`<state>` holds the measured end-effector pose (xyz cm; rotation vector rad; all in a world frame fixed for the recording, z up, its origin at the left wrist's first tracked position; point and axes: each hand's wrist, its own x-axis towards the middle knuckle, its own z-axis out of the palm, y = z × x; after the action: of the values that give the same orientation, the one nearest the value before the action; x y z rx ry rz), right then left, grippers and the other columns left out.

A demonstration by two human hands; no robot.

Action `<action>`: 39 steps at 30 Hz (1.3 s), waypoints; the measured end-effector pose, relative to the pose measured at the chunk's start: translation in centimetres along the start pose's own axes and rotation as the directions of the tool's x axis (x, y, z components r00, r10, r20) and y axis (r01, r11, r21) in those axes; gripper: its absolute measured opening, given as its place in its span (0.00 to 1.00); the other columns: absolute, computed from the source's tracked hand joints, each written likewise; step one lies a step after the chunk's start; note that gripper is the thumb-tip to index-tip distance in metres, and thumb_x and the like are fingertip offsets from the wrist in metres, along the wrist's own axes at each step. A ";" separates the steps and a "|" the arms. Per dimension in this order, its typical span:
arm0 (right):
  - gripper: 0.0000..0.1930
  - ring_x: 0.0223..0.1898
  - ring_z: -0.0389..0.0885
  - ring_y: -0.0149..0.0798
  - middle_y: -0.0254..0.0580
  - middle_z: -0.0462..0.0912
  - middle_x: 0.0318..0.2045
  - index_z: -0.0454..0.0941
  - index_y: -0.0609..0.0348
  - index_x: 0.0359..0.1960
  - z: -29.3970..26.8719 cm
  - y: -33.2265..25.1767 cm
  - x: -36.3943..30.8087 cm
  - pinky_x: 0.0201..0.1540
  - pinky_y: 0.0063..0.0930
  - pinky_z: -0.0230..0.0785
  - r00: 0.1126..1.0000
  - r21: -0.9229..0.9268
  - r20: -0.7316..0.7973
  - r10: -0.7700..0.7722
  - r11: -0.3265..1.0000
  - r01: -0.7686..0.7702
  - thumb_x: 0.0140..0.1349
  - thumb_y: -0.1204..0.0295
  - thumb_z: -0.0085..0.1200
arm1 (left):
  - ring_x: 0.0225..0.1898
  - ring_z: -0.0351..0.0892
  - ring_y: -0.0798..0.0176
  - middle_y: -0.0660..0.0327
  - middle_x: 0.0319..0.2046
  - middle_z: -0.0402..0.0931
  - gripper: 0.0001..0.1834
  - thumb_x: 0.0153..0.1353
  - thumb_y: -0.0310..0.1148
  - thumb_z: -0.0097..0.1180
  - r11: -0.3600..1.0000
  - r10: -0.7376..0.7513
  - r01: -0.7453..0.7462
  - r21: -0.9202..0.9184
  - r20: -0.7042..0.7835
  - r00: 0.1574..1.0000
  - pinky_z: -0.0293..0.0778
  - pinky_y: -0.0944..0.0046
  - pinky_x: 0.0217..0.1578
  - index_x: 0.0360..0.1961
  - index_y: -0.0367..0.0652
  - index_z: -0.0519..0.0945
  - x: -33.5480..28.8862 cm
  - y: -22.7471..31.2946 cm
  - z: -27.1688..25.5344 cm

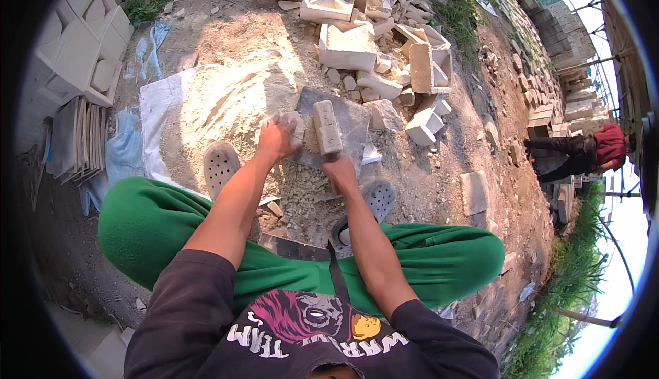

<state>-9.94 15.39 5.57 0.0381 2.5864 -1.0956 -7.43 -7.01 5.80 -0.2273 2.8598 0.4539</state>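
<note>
Cream-coloured and dusty, the chunk point(296, 126) sits under the fingers of the left hand point(276, 139), which curls partway around its near side and top. Just beyond the right hand point(340, 171) stands the block-shaped head of a mallet point(327, 125); that hand is closed around the grip, though dust and the steep angle leave it unclear whether the head is wood, metal or stone. Beneath both lies a dark flat slab point(354, 124); left of the left hand spreads a heap of pale powder point(233, 108), and ahead of the right hand lie broken blocks point(343, 48). The chunk looks stiff but brittle, fairly heavy, its powdery skin likely slippery; low on its flanks seems the surest hold. The mallet should feel head-heavy, best gripped along the handle.
</note>
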 end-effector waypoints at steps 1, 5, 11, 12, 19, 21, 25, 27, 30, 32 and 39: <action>0.21 0.41 0.86 0.60 0.63 0.85 0.32 0.85 0.68 0.32 0.1 0.3 0.1 0.44 0.45 0.77 0.994 -0.083 0.081 0.073 0.994 -0.066 0.45 0.60 0.62 | 0.73 0.56 0.46 0.55 0.72 0.61 0.44 0.55 0.61 0.61 1.000 -0.018 0.018 -0.013 0.037 0.999 0.57 0.41 0.69 0.70 0.52 0.67 0.0 0.1 -0.3; 0.24 0.32 0.88 0.54 0.60 0.86 0.28 0.83 0.74 0.32 -1.3 -3.0 -0.6 0.38 0.41 0.78 0.946 -0.112 0.228 0.229 0.972 -0.208 0.40 0.60 0.65 | 0.73 0.56 0.46 0.55 0.72 0.60 0.45 0.55 0.61 0.61 0.998 -0.040 0.036 0.057 0.066 0.997 0.56 0.40 0.69 0.71 0.52 0.66 -0.1 -0.8 0.0; 0.25 0.41 0.87 0.55 0.64 0.86 0.35 0.84 0.72 0.35 -2.7 0.4 0.5 0.45 0.42 0.77 0.951 -0.045 -0.171 0.258 0.962 -0.269 0.41 0.59 0.66 | 0.74 0.55 0.47 0.54 0.72 0.60 0.45 0.56 0.60 0.61 0.998 -0.005 0.003 0.063 0.044 0.999 0.57 0.37 0.67 0.71 0.51 0.66 -0.2 0.6 -0.1; 0.25 0.41 0.87 0.55 0.64 0.86 0.35 0.84 0.72 0.35 -3.3 1.1 0.4 0.45 0.42 0.77 0.948 -0.037 -0.179 0.265 0.961 -0.275 0.41 0.59 0.66 | 0.73 0.57 0.47 0.54 0.70 0.64 0.42 0.56 0.58 0.62 0.998 -0.021 0.022 0.057 -0.016 1.000 0.56 0.37 0.67 0.69 0.51 0.68 -0.6 1.6 -0.4; 0.28 0.48 0.83 0.62 0.65 0.84 0.43 0.82 0.69 0.45 -2.0 0.5 -1.1 0.52 0.48 0.76 0.934 -0.077 -0.036 0.355 0.931 -0.357 0.45 0.59 0.62 | 0.63 0.67 0.52 0.53 0.53 0.75 0.13 0.53 0.37 0.58 0.917 0.397 -0.334 0.218 -0.415 0.819 0.51 0.37 0.67 0.38 0.46 0.85 0.2 2.9 2.2; 0.27 0.49 0.83 0.62 0.65 0.84 0.44 0.82 0.68 0.45 -1.8 -0.3 -1.0 0.52 0.49 0.75 0.933 -0.098 -0.022 0.360 0.928 -0.360 0.46 0.60 0.62 | 0.63 0.67 0.52 0.52 0.52 0.76 0.09 0.52 0.34 0.57 0.903 0.418 -0.323 0.284 -0.403 0.814 0.51 0.37 0.68 0.33 0.45 0.85 0.9 3.3 2.6; 0.25 0.47 0.84 0.62 0.66 0.85 0.40 0.83 0.70 0.39 -0.1 2.0 -0.3 0.50 0.48 0.76 0.932 -0.018 -0.097 0.350 0.935 -0.353 0.44 0.59 0.63 | 0.62 0.68 0.51 0.52 0.51 0.76 0.07 0.52 0.30 0.55 0.889 0.427 -0.338 0.309 -0.293 0.856 0.51 0.38 0.68 0.25 0.42 0.85 1.6 4.6 1.8; 0.26 0.46 0.84 0.62 0.67 0.85 0.38 0.83 0.72 0.36 -0.1 1.2 -0.7 0.48 0.47 0.77 0.933 0.032 -0.133 0.333 0.943 -0.332 0.43 0.58 0.65 | 0.62 0.69 0.52 0.53 0.51 0.77 0.07 0.53 0.30 0.56 0.884 0.421 -0.326 0.334 -0.266 0.867 0.51 0.39 0.68 0.27 0.43 0.85 1.7 4.1 1.9; 0.26 0.45 0.84 0.62 0.67 0.85 0.37 0.83 0.73 0.37 -0.5 0.4 -0.8 0.47 0.46 0.77 0.940 0.076 -0.060 0.337 0.940 -0.332 0.44 0.58 0.65 | 0.61 0.69 0.54 0.55 0.51 0.77 0.07 0.55 0.32 0.57 0.906 0.399 -0.319 0.278 -0.307 0.864 0.50 0.41 0.69 0.31 0.44 0.86 2.2 3.9 2.5; 0.23 0.47 0.84 0.62 0.64 0.85 0.40 0.85 0.67 0.39 -0.7 0.2 -0.8 0.48 0.46 0.77 0.937 0.066 -0.023 0.347 0.936 -0.345 0.46 0.60 0.62 | 0.61 0.69 0.55 0.56 0.50 0.77 0.07 0.57 0.34 0.58 0.923 0.381 -0.330 0.197 -0.366 0.849 0.50 0.42 0.69 0.33 0.46 0.86 2.4 4.3 2.6; 0.24 0.46 0.84 0.61 0.63 0.86 0.39 0.84 0.67 0.41 -0.6 0.8 0.2 0.49 0.46 0.77 0.945 0.010 -0.032 0.324 0.946 -0.324 0.45 0.60 0.63 | 0.66 0.64 0.55 0.59 0.59 0.73 0.20 0.59 0.45 0.62 0.979 0.194 -0.203 0.015 -0.371 0.908 0.50 0.44 0.68 0.51 0.52 0.83 2.7 4.3 2.4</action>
<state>-10.13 16.36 5.30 0.4703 2.4871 -0.9839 -10.33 -2.55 4.11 -0.0236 3.2693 0.5346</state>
